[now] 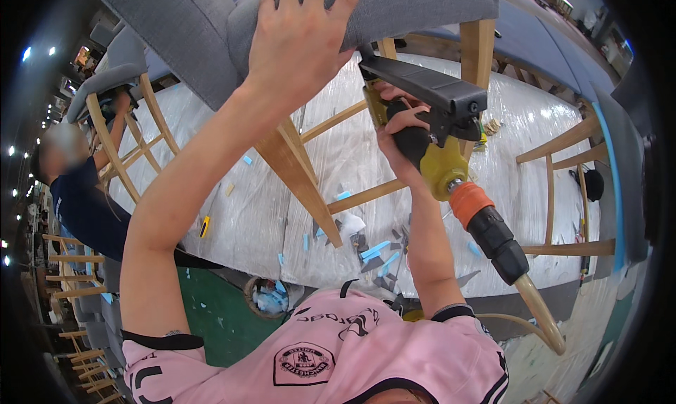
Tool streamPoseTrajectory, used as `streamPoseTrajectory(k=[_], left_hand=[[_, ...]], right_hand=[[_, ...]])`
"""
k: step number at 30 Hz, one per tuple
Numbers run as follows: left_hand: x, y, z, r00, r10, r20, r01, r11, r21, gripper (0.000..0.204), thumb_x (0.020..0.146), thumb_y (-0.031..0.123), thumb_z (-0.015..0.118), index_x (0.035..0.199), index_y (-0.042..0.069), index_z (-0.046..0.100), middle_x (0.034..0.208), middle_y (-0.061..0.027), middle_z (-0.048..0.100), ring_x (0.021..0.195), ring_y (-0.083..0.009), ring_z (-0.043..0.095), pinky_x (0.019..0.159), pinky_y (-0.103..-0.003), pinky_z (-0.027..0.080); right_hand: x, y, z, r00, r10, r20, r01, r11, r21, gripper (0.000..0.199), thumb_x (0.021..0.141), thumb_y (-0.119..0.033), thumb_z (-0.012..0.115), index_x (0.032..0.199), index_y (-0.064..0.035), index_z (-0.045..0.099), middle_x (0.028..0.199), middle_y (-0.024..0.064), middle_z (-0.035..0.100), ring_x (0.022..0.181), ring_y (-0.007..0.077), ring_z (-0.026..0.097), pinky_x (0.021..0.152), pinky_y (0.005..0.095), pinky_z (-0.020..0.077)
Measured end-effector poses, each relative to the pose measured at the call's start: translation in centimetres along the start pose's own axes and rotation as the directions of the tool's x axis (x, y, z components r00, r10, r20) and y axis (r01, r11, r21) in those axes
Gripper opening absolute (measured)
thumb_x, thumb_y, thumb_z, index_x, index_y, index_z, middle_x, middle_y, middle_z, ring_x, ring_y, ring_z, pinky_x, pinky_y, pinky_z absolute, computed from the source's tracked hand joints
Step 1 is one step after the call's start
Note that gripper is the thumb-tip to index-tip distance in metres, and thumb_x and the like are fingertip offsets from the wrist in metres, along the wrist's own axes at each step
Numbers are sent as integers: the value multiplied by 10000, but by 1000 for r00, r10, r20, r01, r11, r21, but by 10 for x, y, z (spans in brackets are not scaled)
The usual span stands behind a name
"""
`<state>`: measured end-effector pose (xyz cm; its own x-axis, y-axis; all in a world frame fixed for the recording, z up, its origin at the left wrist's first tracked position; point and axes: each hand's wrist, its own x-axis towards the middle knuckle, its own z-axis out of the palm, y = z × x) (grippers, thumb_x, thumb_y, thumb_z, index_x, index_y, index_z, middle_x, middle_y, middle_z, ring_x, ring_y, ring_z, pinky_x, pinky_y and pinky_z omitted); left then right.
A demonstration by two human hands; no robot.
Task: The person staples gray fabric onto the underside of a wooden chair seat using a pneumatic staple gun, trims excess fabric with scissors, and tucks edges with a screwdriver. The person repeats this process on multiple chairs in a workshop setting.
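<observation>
My left hand (301, 41) lies with fingers spread on the grey upholstered seat of a chair (415, 13) with pale wooden legs. My right hand (403, 133) is wrapped round the grip of a pneumatic staple gun (415, 87), yellow and black. The gun's nose points at the underside of the chair, close to its fabric edge; whether it touches I cannot tell. From the gun's lower end an orange and black coupling (486, 224) leads to a clear air hose (542, 319).
A plastic-covered table (267, 221) lies below, strewn with blue and grey scraps (373, 250) and a yellow utility knife (205, 226). A scrap bin (269, 297) stands at its near edge. At left a co-worker (84, 200) handles another chair (116, 70). More chairs (563, 158) stand at right.
</observation>
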<state>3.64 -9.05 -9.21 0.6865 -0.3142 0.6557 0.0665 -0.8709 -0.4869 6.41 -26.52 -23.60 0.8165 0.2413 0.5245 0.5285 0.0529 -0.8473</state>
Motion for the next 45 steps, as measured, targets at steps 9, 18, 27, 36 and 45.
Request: streamPoseTrajectory(k=[9, 18, 27, 36, 45], left_hand=[[-5, 11, 17, 996, -5, -84, 6, 1000, 9, 765, 794, 156, 756, 1503, 135, 469, 1345, -180, 563, 1106, -384, 588, 981, -531, 467], [-8, 15, 16, 993, 27, -111, -16, 994, 104, 757, 798, 149, 756, 1497, 111, 468, 1323, -183, 565, 1093, -384, 584, 946, -562, 472], [24, -67, -4, 912, 24, 409, 127, 932, -339, 1179, 808, 767, 684, 1612, 22, 253, 1594, -290, 371, 1392, -414, 502, 1163, -397, 414], [-14, -28, -10, 989, 84, 121, -76, 994, -74, 910, 811, 373, 803, 1545, 43, 379, 1360, -239, 504, 1161, -411, 565, 1002, -528, 460], [-21, -12, -9, 997, 78, -1, -77, 993, 91, 786, 820, 206, 714, 1535, 63, 422, 1345, -241, 513, 1156, -400, 543, 954, -512, 473]], right_hand=[[0, 10, 5, 1000, 13, 22, -18, 964, 265, 336, 747, 45, 636, 1073, -29, 661, 925, 34, 651, 777, 113, 609, 738, 235, 501], [-12, 10, 13, 946, -324, -6, 321, 933, 163, 353, 684, 76, 668, 1022, -23, 638, 1001, 64, 624, 821, 138, 601, 746, 241, 493], [8, -12, 4, 927, -374, -20, 371, 909, 190, 328, 716, 94, 659, 1010, -52, 641, 1096, 78, 683, 994, 181, 667, 884, 304, 531], [-1, -8, 6, 911, -407, 65, 408, 913, 11, 280, 683, 95, 707, 878, -86, 618, 1169, 115, 660, 1107, 282, 666, 1025, 420, 496], [-16, -1, 29, 1000, -26, 1, 26, 994, 109, 318, 696, -30, 700, 1013, -40, 682, 1020, 84, 678, 889, 249, 689, 789, 315, 554]])
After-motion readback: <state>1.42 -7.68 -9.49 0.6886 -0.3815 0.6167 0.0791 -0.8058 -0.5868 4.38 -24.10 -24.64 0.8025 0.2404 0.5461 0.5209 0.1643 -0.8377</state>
